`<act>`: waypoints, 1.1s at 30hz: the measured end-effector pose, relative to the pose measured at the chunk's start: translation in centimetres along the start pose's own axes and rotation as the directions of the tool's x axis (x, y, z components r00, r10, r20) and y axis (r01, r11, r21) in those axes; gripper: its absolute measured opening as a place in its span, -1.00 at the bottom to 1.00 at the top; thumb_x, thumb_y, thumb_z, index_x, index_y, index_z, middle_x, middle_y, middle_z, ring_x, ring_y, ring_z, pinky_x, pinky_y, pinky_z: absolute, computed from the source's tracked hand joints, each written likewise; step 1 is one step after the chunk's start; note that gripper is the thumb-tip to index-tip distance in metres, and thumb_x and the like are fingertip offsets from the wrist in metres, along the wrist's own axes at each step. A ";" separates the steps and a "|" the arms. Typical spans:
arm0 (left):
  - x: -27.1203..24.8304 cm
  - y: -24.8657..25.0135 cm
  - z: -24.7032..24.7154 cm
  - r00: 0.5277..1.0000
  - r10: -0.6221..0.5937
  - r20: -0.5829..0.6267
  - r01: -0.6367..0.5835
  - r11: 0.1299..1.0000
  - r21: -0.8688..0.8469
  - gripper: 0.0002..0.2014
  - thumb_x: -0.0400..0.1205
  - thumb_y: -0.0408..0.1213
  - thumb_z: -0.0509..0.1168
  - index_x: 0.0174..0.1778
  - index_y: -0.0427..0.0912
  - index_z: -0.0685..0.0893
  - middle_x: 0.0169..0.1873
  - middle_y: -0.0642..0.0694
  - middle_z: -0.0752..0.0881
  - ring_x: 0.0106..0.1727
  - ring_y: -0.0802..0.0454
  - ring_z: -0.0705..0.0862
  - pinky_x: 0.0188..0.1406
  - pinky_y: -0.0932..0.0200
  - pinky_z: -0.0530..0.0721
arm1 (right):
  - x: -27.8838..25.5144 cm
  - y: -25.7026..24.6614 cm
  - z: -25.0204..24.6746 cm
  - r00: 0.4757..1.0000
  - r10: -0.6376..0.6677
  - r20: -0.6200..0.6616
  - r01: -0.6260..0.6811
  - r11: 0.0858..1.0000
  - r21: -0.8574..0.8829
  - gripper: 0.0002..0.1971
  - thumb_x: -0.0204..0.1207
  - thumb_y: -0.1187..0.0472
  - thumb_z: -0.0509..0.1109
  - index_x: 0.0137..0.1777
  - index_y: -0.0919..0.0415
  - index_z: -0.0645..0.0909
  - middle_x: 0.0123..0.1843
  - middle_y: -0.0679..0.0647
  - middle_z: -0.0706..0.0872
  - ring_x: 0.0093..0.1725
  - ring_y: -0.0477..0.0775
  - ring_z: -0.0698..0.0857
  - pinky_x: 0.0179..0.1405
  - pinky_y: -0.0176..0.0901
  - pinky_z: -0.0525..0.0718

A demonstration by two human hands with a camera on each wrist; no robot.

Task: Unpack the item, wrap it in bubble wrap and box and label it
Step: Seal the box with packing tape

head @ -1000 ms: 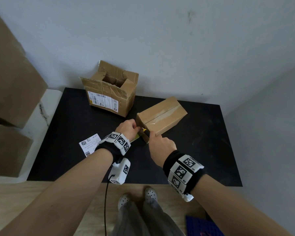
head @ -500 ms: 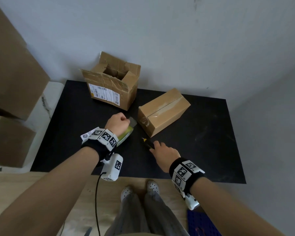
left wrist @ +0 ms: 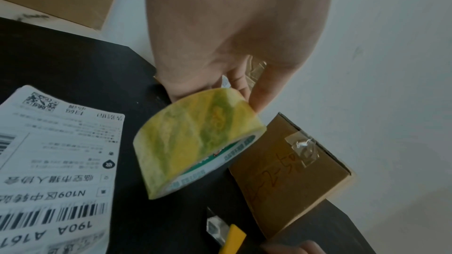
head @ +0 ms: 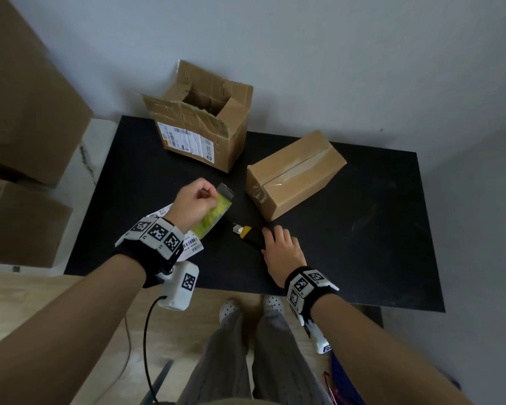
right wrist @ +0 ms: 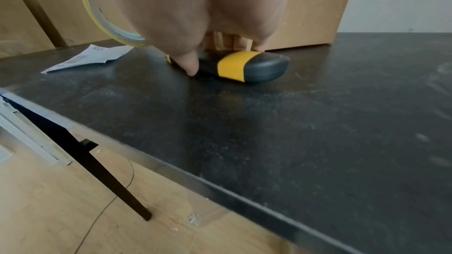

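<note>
From the head view, you are standing at the black table (head: 362, 258) with the sealed box (head: 295, 173) lying just beyond both hands, its taped seam running from near-left to far-right. The shipping label (head: 187, 247) is lying flat under your left wrist, so your left hand (head: 193, 204) is the nearer one to it, while your right hand (head: 281, 249) is nearer the box's front corner. Your left hand is curling its fingers round the tape roll (head: 212, 216) and holding it off the table. Your right hand is lying over the knife (head: 247, 233), whose bare blade is pointing left towards the roll; the fingers look fairly straight on the handle.

From the left wrist, the tape roll (left wrist: 195, 142) is hanging from your gripping fingers, with the label (left wrist: 56, 161) on the table to one side and the end of the box (left wrist: 291, 171), marked with handwriting and a tab of clear tape, just on the other. The knife's yellow tip (left wrist: 234, 239) is showing at the bottom edge.

From the right wrist, the knife (right wrist: 239, 67) is resting flat on the table while your fingers are touching its top and your thumb (right wrist: 188, 63) is pressing the table beside it. I cannot tell whether you are gripping it or merely resting on it. The box (right wrist: 315, 7) is standing right behind.

The label is probably the next thing wanted, so free a hand first.
</note>
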State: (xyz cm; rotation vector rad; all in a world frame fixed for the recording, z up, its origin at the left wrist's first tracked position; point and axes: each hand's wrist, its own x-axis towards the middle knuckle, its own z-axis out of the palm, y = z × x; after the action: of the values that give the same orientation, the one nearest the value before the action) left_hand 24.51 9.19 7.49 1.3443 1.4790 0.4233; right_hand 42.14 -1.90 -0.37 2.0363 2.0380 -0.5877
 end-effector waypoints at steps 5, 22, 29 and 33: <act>-0.3 0.1 0.1 1.000 0.024 0.000 -0.024 1.000 -0.001 -0.91 0.57 -0.49 0.30 -0.13 -0.22 0.60 -0.14 -0.22 0.64 -0.15 0.00 0.62 -0.22 0.29 0.56 | -0.3 -0.1 -0.7 0.998 -0.039 -0.044 0.039 0.999 0.019 -0.41 0.66 0.08 0.18 0.63 0.18 0.10 0.54 0.16 0.26 0.51 0.17 0.31 0.49 0.02 0.34; -1.2 -0.8 0.1 0.998 0.043 -0.053 -0.046 0.997 -0.062 -0.79 0.53 -0.49 0.36 -0.30 -0.10 0.58 -0.28 -0.15 0.62 -0.23 0.01 0.60 -0.22 0.26 0.56 | 4.3 -0.5 -8.6 0.931 -0.117 -0.345 0.125 0.992 0.001 -0.46 0.73 0.05 -0.02 0.67 0.18 0.03 0.71 0.07 0.05 0.69 0.02 -0.03 0.67 -0.05 -0.11; -1.5 -1.0 0.5 0.999 0.043 -0.032 -0.046 0.995 -0.086 -0.80 0.53 -0.49 0.35 -0.29 -0.11 0.58 -0.28 -0.13 0.63 -0.22 0.04 0.61 -0.12 0.19 0.57 | 4.6 0.0 -7.4 0.881 -0.111 -0.460 0.147 0.988 0.043 -0.51 0.72 0.14 0.08 0.63 0.17 0.19 0.67 0.09 0.20 0.67 0.06 0.12 0.61 -0.10 -0.11; -1.5 -0.8 0.8 0.999 0.044 -0.024 -0.046 0.995 -0.083 -0.80 0.53 -0.50 0.35 -0.29 -0.10 0.58 -0.30 -0.12 0.62 -0.24 0.05 0.61 -0.17 0.23 0.57 | 4.1 1.9 -7.2 0.858 -0.153 -0.491 0.187 0.982 0.020 -0.51 0.65 0.20 0.24 0.57 0.22 0.33 0.60 0.13 0.37 0.61 0.12 0.29 0.59 -0.04 0.05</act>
State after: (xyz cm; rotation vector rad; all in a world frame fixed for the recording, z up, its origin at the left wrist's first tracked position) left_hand 24.53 7.30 7.20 1.3122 1.4358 0.5252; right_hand 44.86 4.73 4.21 2.2319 2.5288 -0.1707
